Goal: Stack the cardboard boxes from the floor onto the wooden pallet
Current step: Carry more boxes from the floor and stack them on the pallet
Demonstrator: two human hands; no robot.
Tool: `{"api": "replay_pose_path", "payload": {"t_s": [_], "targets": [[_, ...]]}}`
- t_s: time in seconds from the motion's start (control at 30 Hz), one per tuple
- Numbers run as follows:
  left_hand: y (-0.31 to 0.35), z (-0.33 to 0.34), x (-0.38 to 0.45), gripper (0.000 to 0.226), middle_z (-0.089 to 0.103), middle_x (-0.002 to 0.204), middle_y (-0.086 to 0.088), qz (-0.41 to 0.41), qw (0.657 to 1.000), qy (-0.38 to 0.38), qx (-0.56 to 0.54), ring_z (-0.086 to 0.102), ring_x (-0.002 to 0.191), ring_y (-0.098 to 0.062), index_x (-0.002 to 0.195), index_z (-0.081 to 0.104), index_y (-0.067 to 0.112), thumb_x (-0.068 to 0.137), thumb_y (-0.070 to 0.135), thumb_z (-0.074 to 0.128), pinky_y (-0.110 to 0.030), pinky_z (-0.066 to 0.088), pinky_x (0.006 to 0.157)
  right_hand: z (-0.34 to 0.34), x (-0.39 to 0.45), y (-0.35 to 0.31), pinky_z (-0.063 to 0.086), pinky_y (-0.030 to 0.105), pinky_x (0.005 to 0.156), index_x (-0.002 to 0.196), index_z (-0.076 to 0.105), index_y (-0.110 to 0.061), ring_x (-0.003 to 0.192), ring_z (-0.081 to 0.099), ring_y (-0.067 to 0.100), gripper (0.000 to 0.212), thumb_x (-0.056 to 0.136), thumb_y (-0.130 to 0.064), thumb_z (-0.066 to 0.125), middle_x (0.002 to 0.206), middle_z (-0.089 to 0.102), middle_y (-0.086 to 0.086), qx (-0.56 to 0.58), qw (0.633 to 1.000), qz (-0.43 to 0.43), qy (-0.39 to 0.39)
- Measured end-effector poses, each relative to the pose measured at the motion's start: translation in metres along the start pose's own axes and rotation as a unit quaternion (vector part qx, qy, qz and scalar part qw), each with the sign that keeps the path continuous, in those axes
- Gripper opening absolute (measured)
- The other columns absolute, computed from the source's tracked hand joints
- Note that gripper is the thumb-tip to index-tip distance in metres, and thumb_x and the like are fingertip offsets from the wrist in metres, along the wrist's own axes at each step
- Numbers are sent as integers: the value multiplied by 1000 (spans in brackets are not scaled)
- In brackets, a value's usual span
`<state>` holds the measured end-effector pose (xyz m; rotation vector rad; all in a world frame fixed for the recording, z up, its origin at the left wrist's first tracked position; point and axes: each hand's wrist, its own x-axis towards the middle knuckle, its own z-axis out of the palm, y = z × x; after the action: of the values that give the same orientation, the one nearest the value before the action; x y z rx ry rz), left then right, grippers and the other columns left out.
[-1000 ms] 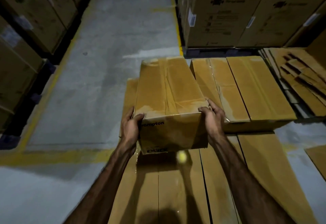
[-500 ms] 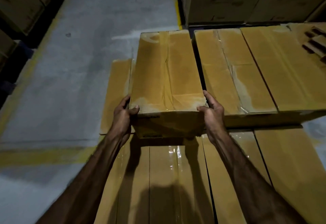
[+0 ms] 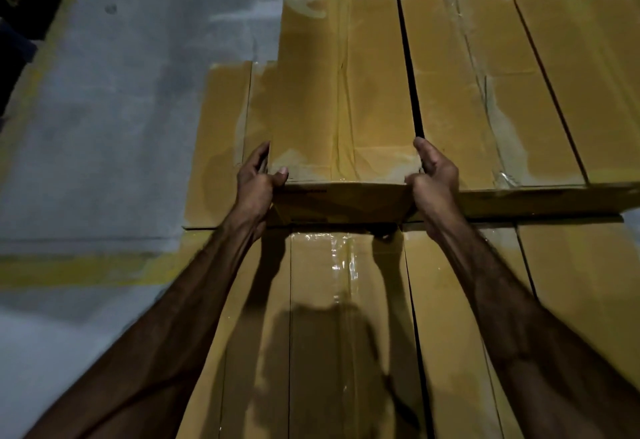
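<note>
Both of your arms reach straight out in front of you, nearly side by side, with the cardboard box point(image 3: 341, 92) between your hands. Your left hand point(image 3: 255, 185) grips the near left corner of the box — the thumb lies over the top edge and the fingers curl down along the left side. Your right hand point(image 3: 433, 180) grips the near right corner the same way, with its fingers point(image 3: 423, 148) squeezed into the thin gap beside the next box.

The box you hold sits on the upper layer of the stack, at its left end. Its long right side runs just beside the upper boxes point(image 3: 519, 85) to the right. Its near end looks tipped up a little, though you cannot tell for sure in this dim light.

Under it lies the lower layer of boxes point(image 3: 346, 334), which fills the near part of the stack — shiny tape runs down one lid. The grey floor point(image 3: 104, 109) is off to the left, with a yellow line point(image 3: 69, 269) across it.
</note>
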<state>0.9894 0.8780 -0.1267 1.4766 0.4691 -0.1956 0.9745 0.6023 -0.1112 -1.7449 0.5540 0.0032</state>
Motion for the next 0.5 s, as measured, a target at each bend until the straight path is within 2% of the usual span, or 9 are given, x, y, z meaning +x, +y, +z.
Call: {"api": "replay_pose_path", "payload": {"t_s": [0.07,0.1,0.13,0.23,0.33,0.37,0.4,0.47,0.5], "targets": [[-3,6,1,75,27,172,2,-2,1000,5,2,25,157,-22,161,39,24,98,-13,56,-44,34,125,-1,9,0,44,-3,74,158,44,-18,147,40,8,82,88,24,48,161,47,-6,-17,1000,-1,-3],[-4,9,2,76,26,172,2,-1,1000,6,6,24,158,-22,161,38,23,98,-14,56,-42,33,125,-2,14,0,45,-2,72,158,45,-18,146,41,7,83,87,25,48,161,47,-6,-30,1000,-2,-6],[-6,11,4,76,26,172,1,1,1000,6,12,24,158,-21,162,37,22,98,-14,56,-42,33,125,-3,18,0,47,0,75,158,45,-19,145,41,7,84,86,24,49,160,47,-7,-45,999,-3,-10],[-10,18,5,76,30,171,0,9,999,10,33,30,155,-18,162,36,20,98,-13,59,-38,36,124,-2,30,-2,47,15,102,157,47,-18,145,45,11,78,88,16,57,158,50,-6,-76,997,2,-11],[-12,26,1,74,39,165,2,20,998,14,56,40,139,-5,163,35,15,98,-13,59,-12,45,103,1,38,-8,45,26,110,156,50,-19,141,52,14,71,90,2,68,156,54,-4,-74,997,23,-10],[-14,27,1,75,41,164,2,23,998,15,62,42,138,-5,163,35,16,98,-12,59,-12,46,102,2,40,-9,47,30,112,155,50,-20,140,53,14,70,91,-1,70,156,54,-4,-79,996,26,-18],[-16,28,2,75,43,163,2,26,997,15,66,44,140,-7,162,36,17,98,-11,60,-18,47,107,1,38,-10,48,31,111,155,50,-21,139,54,14,68,92,-4,71,155,54,-5,-94,995,26,-26],[-21,26,5,75,47,161,1,26,997,10,75,48,143,-15,162,39,20,97,-9,62,-38,46,117,-2,30,-13,51,24,98,151,55,-19,128,60,13,59,96,-5,70,151,58,-3,-153,988,9,-26],[-22,24,6,75,48,161,1,24,996,6,80,49,144,-18,162,39,21,97,-8,63,-43,45,119,-5,25,-13,51,22,93,147,59,-17,121,63,12,51,98,-5,67,146,63,-1,-187,982,-19,-13]]}}
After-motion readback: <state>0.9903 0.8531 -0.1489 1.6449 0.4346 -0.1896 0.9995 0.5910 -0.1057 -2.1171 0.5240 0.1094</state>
